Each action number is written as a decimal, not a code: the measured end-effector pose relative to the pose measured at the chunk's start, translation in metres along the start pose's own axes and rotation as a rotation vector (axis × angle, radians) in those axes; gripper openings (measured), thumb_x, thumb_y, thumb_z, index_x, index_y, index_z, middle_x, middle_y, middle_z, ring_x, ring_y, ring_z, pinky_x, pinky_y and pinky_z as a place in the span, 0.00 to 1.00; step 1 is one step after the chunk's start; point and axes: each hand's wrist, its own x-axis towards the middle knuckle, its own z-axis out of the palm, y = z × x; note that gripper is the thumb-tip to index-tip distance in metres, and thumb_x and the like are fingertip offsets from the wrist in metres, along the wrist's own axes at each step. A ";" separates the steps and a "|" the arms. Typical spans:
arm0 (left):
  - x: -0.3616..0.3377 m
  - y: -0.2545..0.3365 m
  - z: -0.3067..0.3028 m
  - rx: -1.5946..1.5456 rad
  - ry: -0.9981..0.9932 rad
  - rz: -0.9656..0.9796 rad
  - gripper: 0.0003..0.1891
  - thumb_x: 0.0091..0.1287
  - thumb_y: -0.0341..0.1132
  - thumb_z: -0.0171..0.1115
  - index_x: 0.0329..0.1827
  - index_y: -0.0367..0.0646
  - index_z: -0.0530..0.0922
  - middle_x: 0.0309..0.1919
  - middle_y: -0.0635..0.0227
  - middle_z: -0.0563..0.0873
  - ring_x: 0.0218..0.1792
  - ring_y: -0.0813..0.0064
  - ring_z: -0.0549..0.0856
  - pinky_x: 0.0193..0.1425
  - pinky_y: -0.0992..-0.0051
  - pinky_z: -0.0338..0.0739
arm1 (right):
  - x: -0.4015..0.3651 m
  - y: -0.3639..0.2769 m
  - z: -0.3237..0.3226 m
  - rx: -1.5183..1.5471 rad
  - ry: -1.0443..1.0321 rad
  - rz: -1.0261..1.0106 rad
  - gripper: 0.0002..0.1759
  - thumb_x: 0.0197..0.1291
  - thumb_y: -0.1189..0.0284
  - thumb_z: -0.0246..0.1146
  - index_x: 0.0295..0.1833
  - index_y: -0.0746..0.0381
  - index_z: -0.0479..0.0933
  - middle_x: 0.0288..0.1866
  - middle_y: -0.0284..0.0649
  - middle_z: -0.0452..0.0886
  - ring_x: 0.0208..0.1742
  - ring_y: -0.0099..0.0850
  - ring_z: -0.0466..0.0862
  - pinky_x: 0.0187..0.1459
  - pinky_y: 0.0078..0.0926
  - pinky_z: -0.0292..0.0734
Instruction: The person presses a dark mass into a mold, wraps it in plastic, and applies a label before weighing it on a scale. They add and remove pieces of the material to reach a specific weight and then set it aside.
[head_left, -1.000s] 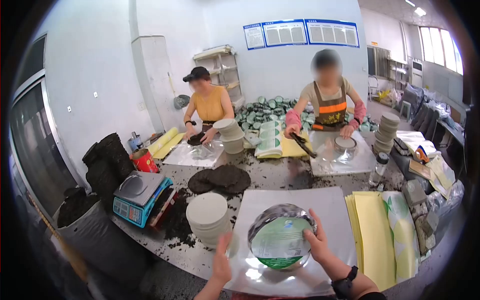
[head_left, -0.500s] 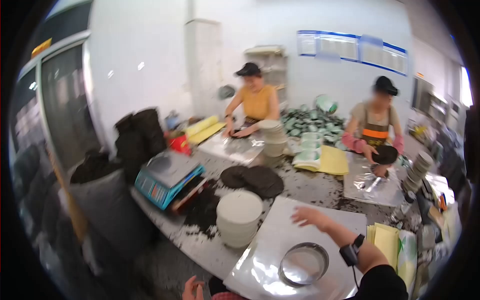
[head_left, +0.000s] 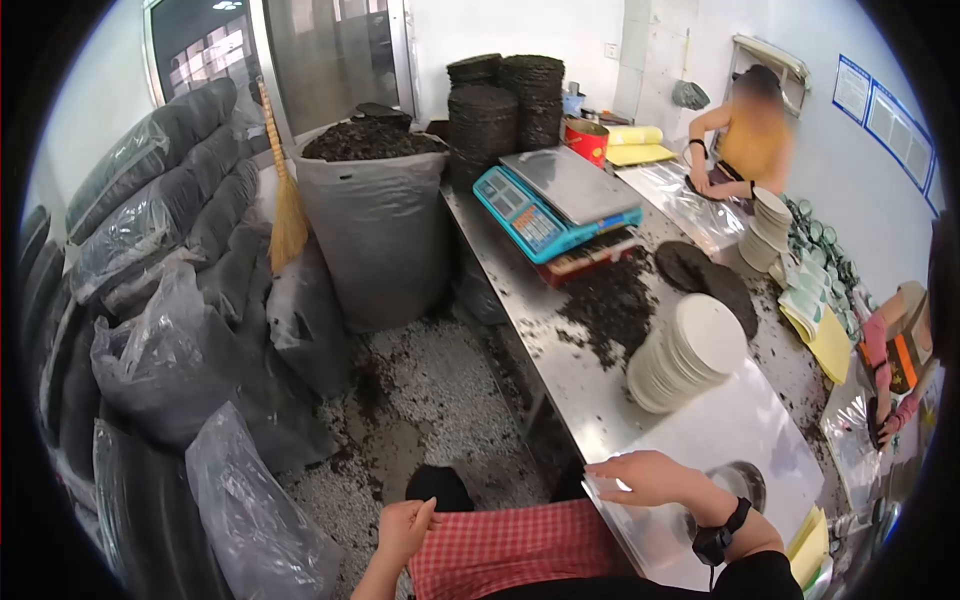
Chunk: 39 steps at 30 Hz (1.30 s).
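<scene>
Right hand [head_left: 650,478]: palm down over the near-left edge of the sheet stack [head_left: 775,425], fingers extended and slightly parted. No object seen in the grip; contact with the sheet edge cannot be determined. A black wrist device [head_left: 715,540] is worn on this arm.

Left hand [head_left: 402,530]: in front of the red checked cloth [head_left: 510,550] at the person's lap, fingers loosely curled, thumb up. Whether its grip has hold of the cloth cannot be told.

Sheet stack: pale, reflective, flat on the near end of the metal counter [head_left: 555,350]. Metal ring [head_left: 753,480]: on the sheets, partly hidden behind the right wrist.

Beyond the sheets: a leaning stack of white discs [head_left: 680,355], just beside their far-left edge. Farther on, flat dark discs [head_left: 712,285] overlap on the counter, with loose dark crumbs [head_left: 610,305] next to them. A blue scale [head_left: 560,200] with a metal plate stands near the counter's left edge.

Off the counter, left: grey sack [head_left: 375,235] filled with dark material; straw broom [head_left: 287,215] upright against piled bags [head_left: 160,200].

Across the counter: one co-worker in a yellow top [head_left: 757,140], both hands at a dark piece; another with pink sleeves [head_left: 875,345], at far right.
</scene>
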 end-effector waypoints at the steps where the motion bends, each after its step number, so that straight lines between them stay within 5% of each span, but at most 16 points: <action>1: 0.017 0.011 -0.014 0.097 -0.028 -0.094 0.16 0.70 0.40 0.60 0.27 0.39 0.85 0.21 0.66 0.85 0.21 0.78 0.82 0.27 0.75 0.75 | 0.027 -0.002 -0.006 0.004 -0.066 -0.007 0.29 0.63 0.57 0.58 0.66 0.58 0.69 0.53 0.46 0.81 0.50 0.46 0.80 0.49 0.40 0.77; 4: 0.085 -0.029 -0.044 0.053 -0.140 -0.034 0.15 0.72 0.41 0.57 0.52 0.39 0.80 0.32 0.61 0.87 0.33 0.74 0.86 0.38 0.73 0.80 | 0.120 0.005 -0.002 0.074 -0.031 -0.159 0.30 0.64 0.57 0.58 0.67 0.61 0.67 0.50 0.49 0.80 0.50 0.48 0.80 0.49 0.43 0.76; 6: 0.128 -0.007 -0.060 0.218 -0.273 -0.038 0.20 0.73 0.41 0.53 0.64 0.43 0.72 0.47 0.60 0.86 0.44 0.61 0.85 0.47 0.66 0.79 | 0.185 0.010 0.000 -0.089 -0.161 -0.168 0.31 0.64 0.57 0.57 0.68 0.61 0.65 0.50 0.50 0.80 0.51 0.48 0.80 0.50 0.43 0.77; 10: 0.183 0.048 -0.112 0.279 -0.484 0.105 0.20 0.71 0.43 0.55 0.63 0.44 0.73 0.48 0.57 0.86 0.46 0.58 0.85 0.48 0.61 0.79 | 0.265 0.002 -0.028 -0.259 -0.399 -0.210 0.29 0.67 0.59 0.54 0.69 0.61 0.64 0.51 0.48 0.79 0.50 0.47 0.80 0.47 0.45 0.75; 13: 0.196 0.093 -0.177 0.144 -0.621 -0.194 0.20 0.72 0.42 0.55 0.63 0.44 0.72 0.48 0.56 0.85 0.44 0.58 0.85 0.47 0.63 0.79 | 0.290 -0.049 -0.090 -0.158 -0.384 -0.123 0.28 0.65 0.58 0.55 0.66 0.61 0.66 0.51 0.49 0.80 0.51 0.49 0.81 0.49 0.45 0.77; 16: 0.216 0.111 -0.234 0.311 -0.527 0.018 0.20 0.72 0.42 0.55 0.63 0.45 0.72 0.48 0.56 0.85 0.43 0.59 0.85 0.45 0.64 0.79 | 0.307 -0.070 -0.123 -0.029 -0.264 -0.123 0.26 0.65 0.58 0.54 0.65 0.60 0.67 0.51 0.48 0.80 0.50 0.49 0.82 0.49 0.46 0.77; 17: 0.219 0.125 -0.252 0.260 -0.512 -0.288 0.19 0.73 0.42 0.54 0.64 0.49 0.72 0.48 0.57 0.85 0.41 0.61 0.85 0.45 0.64 0.79 | 0.311 -0.078 -0.132 -0.059 -0.257 -0.091 0.26 0.65 0.58 0.54 0.65 0.59 0.67 0.52 0.48 0.80 0.50 0.49 0.82 0.48 0.46 0.78; 20: 0.254 0.139 -0.275 -0.003 -0.393 -0.286 0.25 0.70 0.46 0.60 0.65 0.40 0.71 0.50 0.52 0.83 0.42 0.59 0.84 0.46 0.63 0.79 | 0.322 -0.079 -0.147 -0.017 -0.204 -0.047 0.24 0.65 0.58 0.54 0.63 0.58 0.69 0.50 0.47 0.81 0.50 0.48 0.82 0.48 0.46 0.78; 23: 0.331 0.108 -0.256 -0.053 -0.372 -0.137 0.19 0.71 0.37 0.59 0.61 0.37 0.73 0.47 0.60 0.85 0.49 0.75 0.84 0.54 0.76 0.76 | 0.331 -0.079 -0.178 -0.039 -0.255 0.083 0.23 0.64 0.58 0.54 0.61 0.58 0.71 0.46 0.46 0.83 0.49 0.47 0.82 0.47 0.46 0.78; 26: 0.423 0.180 -0.233 0.028 -0.455 0.090 0.22 0.72 0.39 0.57 0.64 0.35 0.70 0.58 0.53 0.79 0.59 0.66 0.80 0.62 0.70 0.73 | 0.340 -0.062 -0.182 -0.066 -0.144 0.181 0.22 0.63 0.59 0.55 0.60 0.57 0.72 0.44 0.44 0.84 0.48 0.46 0.83 0.45 0.45 0.78; 31: 0.609 0.277 -0.180 0.089 -0.286 0.397 0.29 0.70 0.40 0.59 0.68 0.33 0.63 0.62 0.47 0.75 0.63 0.58 0.76 0.67 0.64 0.69 | 0.372 -0.021 -0.203 0.098 -0.043 0.225 0.28 0.62 0.59 0.56 0.67 0.57 0.67 0.52 0.47 0.81 0.50 0.46 0.82 0.47 0.43 0.78; 39: 0.865 0.410 -0.111 0.189 0.031 0.408 0.47 0.62 0.56 0.63 0.72 0.27 0.56 0.68 0.38 0.65 0.70 0.49 0.65 0.73 0.65 0.59 | 0.396 0.051 -0.286 0.143 0.221 0.543 0.24 0.59 0.60 0.61 0.59 0.58 0.74 0.42 0.46 0.83 0.45 0.47 0.82 0.45 0.45 0.77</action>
